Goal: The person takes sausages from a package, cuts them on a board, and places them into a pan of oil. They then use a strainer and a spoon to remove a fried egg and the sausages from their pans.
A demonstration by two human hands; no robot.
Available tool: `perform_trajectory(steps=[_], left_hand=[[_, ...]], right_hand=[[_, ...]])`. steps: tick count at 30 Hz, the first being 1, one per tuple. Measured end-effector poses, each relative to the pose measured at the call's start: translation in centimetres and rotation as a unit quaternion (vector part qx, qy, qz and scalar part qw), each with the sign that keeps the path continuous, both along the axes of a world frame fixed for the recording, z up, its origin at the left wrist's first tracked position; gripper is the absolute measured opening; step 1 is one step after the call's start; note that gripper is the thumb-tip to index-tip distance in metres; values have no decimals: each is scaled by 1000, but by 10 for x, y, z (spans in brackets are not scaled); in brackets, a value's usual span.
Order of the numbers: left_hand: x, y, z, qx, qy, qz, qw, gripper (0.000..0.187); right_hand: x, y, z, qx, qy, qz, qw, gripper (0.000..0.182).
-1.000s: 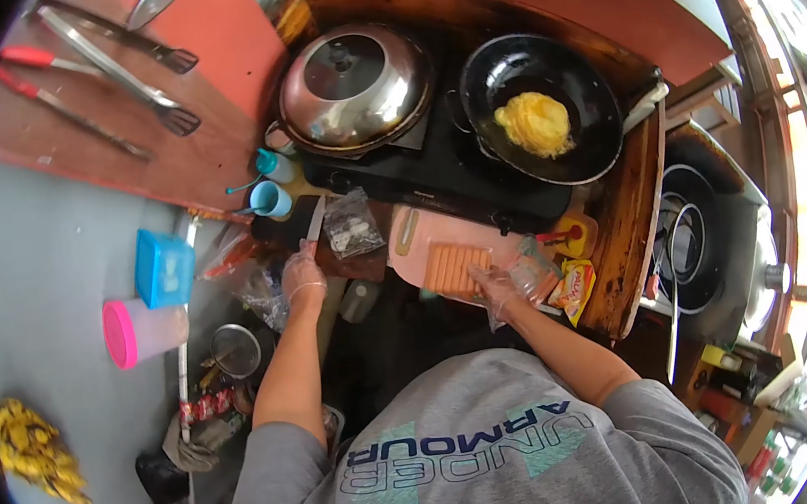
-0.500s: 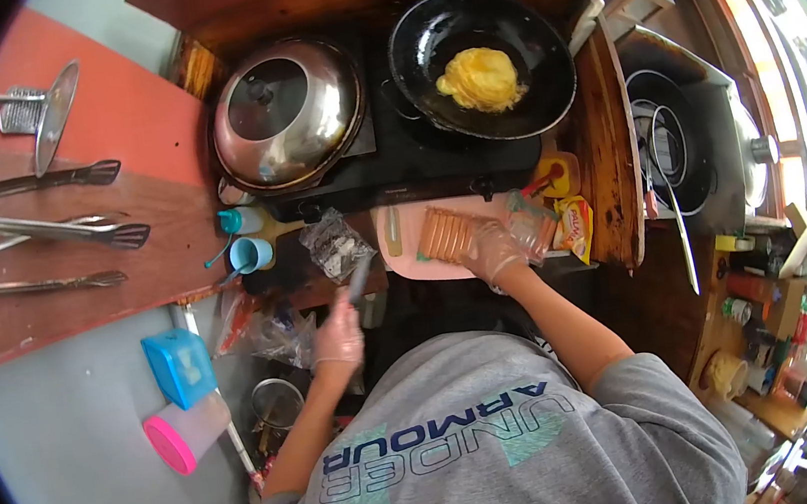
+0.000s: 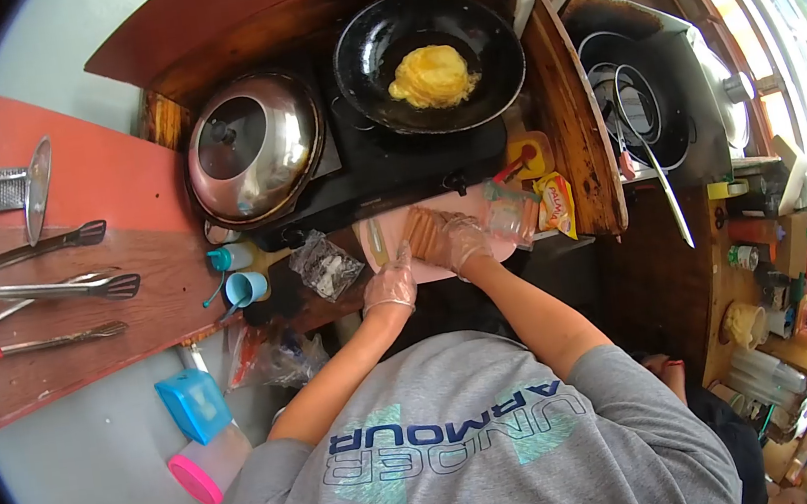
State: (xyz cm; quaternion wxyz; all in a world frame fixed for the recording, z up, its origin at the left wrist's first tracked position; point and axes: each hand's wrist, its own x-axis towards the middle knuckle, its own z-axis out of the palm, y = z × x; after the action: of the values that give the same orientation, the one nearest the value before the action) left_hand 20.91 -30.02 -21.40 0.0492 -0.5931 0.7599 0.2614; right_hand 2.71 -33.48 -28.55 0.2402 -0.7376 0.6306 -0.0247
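Observation:
A row of sausages (image 3: 424, 233) lies on the pink cutting board (image 3: 438, 273). My right hand (image 3: 465, 244), in a clear glove, rests over the row's right end with its fingers bent around it. At the left end is my gloved left hand (image 3: 391, 287), its fingers drawn together over the board's near edge; what they hold is hidden. Beside them on the board lies a narrow pale-yellow item (image 3: 376, 241). To the right are a clear plastic pack (image 3: 511, 216) and a yellow packet (image 3: 555, 205).
Behind the board, a black wok (image 3: 496, 39) with yellow egg (image 3: 430, 77) and a lidded pan (image 3: 294, 139) sit on the stove (image 3: 384, 179). A crumpled plastic bag (image 3: 326, 267) and blue cup (image 3: 245, 289) stand left. Tongs (image 3: 55, 288) lie on the red-brown counter (image 3: 164, 312).
My left hand has moved up and right to the sausages; the knife seen in it earlier cannot be made out now. My right hand stays on the row. The whole view has shifted and turned slightly.

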Motion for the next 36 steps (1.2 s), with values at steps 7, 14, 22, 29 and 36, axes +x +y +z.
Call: perform_trajectory(steps=[7,14,22,29,36], left_hand=[[-13,-5,6,22,-78,-19,997,54],[-24,-7,20,52,-106,-11,993,52],[8,17,37,82,-89,-16,993,53],[129,111,32,-118,-64,94,986,56],[201,118,-27,-162,-121,240,949,59]], right_hand=[[0,2,-26,-7,-49,-18,999,76],[2,3,-26,-30,-42,-24,998,76],[0,4,-11,-33,-27,-14,999,84],[12,6,-9,-27,-15,-11,999,91],[36,11,1,20,117,-16,993,98]])
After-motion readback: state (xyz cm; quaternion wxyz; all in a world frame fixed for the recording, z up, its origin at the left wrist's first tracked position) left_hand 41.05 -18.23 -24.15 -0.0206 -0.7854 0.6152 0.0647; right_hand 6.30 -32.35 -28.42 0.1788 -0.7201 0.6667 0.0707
